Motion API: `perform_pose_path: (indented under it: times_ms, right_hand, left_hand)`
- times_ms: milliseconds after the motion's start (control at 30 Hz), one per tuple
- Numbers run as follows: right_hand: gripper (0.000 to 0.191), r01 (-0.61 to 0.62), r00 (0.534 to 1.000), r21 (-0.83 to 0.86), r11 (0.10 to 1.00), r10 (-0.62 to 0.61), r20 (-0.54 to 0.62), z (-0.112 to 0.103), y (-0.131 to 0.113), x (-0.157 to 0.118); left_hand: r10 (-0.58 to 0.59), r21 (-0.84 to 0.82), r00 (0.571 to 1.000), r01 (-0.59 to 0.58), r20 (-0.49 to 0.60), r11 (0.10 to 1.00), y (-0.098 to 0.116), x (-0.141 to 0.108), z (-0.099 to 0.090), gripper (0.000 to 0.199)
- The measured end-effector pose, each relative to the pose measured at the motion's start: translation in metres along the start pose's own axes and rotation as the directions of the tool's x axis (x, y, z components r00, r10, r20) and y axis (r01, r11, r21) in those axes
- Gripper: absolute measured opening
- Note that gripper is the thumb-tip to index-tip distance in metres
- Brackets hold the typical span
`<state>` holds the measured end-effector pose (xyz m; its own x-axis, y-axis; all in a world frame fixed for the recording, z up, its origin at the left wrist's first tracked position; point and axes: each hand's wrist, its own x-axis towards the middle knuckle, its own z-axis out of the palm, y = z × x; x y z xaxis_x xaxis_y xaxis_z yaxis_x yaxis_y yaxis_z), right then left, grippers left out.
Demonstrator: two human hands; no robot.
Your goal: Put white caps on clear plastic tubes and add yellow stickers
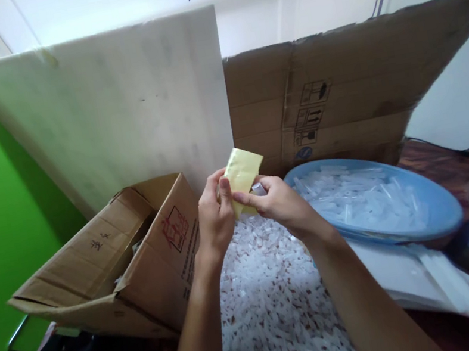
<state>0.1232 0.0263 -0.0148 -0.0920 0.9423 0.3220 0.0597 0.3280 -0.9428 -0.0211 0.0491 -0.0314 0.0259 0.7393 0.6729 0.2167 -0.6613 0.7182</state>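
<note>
Both my hands are raised in the middle of the head view. A flat pale yellow piece (241, 169), like folded paper or a small packet, is pinched by my left hand (216, 206), thumb on its near face. My right hand (278, 199) is closed at the piece's lower right side, its thumb reaching onto the edge. A short white cylinder (259, 189), like a small tube or roll, pokes out between the right fingers. Many small white bits (274, 295) are spread below my hands; their kind is too small to tell.
An open cardboard box (156, 274) stands at the left. A blue oval basin (445, 211) with many translucent white pieces is at the right, above stacked white sheets (398, 280). A white board (124, 116) and brown cardboard (345, 83) stand upright behind.
</note>
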Motion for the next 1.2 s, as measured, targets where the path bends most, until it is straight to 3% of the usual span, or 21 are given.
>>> perform_pose_path:
  times_ms: [100,167,367,467,667,1033,1200]
  right_hand:
    - [0.039,0.011,1.000,0.103,0.995,-0.009,-0.018,0.002,0.003,0.002]
    - [0.036,0.039,0.997,0.130,0.991,-0.030,-0.065,0.003,0.004,0.003]
    - [0.028,0.072,0.992,0.153,0.986,-0.055,-0.117,-0.001,0.000,0.002]
    - [0.026,0.083,0.992,0.198,0.977,-0.062,-0.111,-0.001,-0.003,0.001]
    - [0.023,0.125,0.983,0.156,0.980,-0.100,-0.157,0.001,-0.006,0.000]
    - [0.032,0.099,0.979,0.006,0.995,-0.097,-0.181,-0.003,-0.001,0.002]
    - [0.027,0.112,0.969,0.041,0.993,-0.100,-0.228,-0.002,-0.001,0.004]
  left_hand:
    - [-0.002,-0.015,0.994,0.003,0.112,1.000,0.001,-0.001,-0.003,0.046]
    - [0.028,0.023,0.991,-0.032,0.131,0.999,0.001,0.001,-0.008,0.042]
    - [0.304,0.176,0.950,-0.313,0.076,0.933,-0.001,0.009,-0.019,0.028]
    - [0.373,0.208,0.927,-0.374,0.047,0.904,0.004,0.008,-0.020,0.022]
    - [0.330,0.254,0.941,-0.337,0.069,0.907,0.014,0.003,-0.019,0.017]
    - [0.277,0.337,0.956,-0.293,0.095,0.895,0.012,0.004,-0.016,0.021]
    - [0.251,0.397,0.962,-0.273,0.108,0.876,0.010,0.003,-0.016,0.025]
